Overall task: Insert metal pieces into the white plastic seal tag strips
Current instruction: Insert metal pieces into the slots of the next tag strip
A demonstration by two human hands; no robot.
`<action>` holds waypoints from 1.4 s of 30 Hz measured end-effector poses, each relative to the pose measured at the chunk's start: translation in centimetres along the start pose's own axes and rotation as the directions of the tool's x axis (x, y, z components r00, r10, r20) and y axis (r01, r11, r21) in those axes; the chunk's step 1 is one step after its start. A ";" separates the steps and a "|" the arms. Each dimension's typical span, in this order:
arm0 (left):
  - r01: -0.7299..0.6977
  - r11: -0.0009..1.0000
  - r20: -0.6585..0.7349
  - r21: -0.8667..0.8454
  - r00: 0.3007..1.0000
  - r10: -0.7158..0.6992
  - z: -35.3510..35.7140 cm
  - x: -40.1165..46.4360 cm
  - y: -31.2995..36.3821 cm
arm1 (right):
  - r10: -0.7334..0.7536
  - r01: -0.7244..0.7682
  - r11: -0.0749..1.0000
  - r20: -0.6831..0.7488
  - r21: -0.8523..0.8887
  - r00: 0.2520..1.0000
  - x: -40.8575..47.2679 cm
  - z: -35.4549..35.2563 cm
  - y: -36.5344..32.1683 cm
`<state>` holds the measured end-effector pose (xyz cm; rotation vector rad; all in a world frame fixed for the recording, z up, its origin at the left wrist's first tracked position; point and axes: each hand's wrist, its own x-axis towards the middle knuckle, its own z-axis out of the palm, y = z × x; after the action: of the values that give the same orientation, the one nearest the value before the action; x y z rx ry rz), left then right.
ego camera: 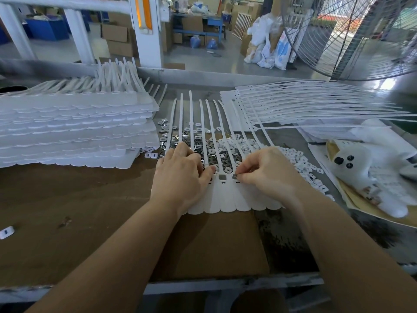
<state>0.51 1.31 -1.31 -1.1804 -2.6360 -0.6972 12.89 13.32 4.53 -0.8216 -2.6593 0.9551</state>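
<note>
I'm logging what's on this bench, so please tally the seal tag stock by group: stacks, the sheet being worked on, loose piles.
Stacks of white seal tag sheets: 2
Sheet being worked on: 1
Pile of loose metal pieces: 1
Pile of loose white caps: 1
Total: 5

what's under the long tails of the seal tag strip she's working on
Under the tails of the seal tag strip lie loose metal pieces and small white plastic caps, heaped on the table. Whatever lies beneath the left hand and right hand is covered.
</note>
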 end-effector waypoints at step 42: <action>-0.004 1.000 0.043 0.011 0.999 0.003 -0.3 -0.1 0.1 | -0.047 0.041 0.999 -0.267 -0.029 0.963 1.3 0.5 1.5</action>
<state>0.64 1.16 -0.99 -1.2103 -2.6688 -0.6633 12.27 14.72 3.16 -0.8277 -2.4495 0.7447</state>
